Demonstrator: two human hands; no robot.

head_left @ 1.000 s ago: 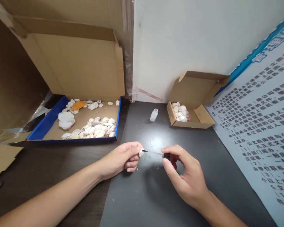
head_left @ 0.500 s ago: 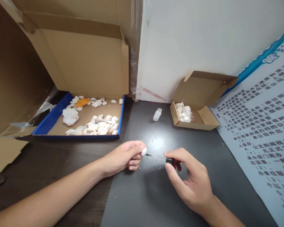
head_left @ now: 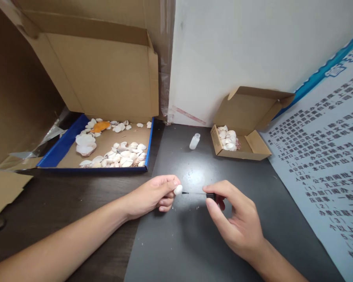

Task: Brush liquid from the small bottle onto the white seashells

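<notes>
Shell [head_left: 178, 190]: brush tip back on it

Head view: shell pinched in left hand [head_left: 153, 196] fingertips, near-centre over dark mat [head_left: 194, 250]. Right hand [head_left: 238, 223] pinches brush [head_left: 194, 193] by its cap. Tip was clear half a second ago and now meets shell's right side. Brushing looks mid-stroke.

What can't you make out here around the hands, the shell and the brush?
All in the head view:
Shell: mostly covered by the fingers of the left hand.
Brush: cap largely hidden by the right hand; tip too small to tell whether it touches the shell.
Bottle: too small to see any contents.
Poster: cut off by the right edge.
</notes>
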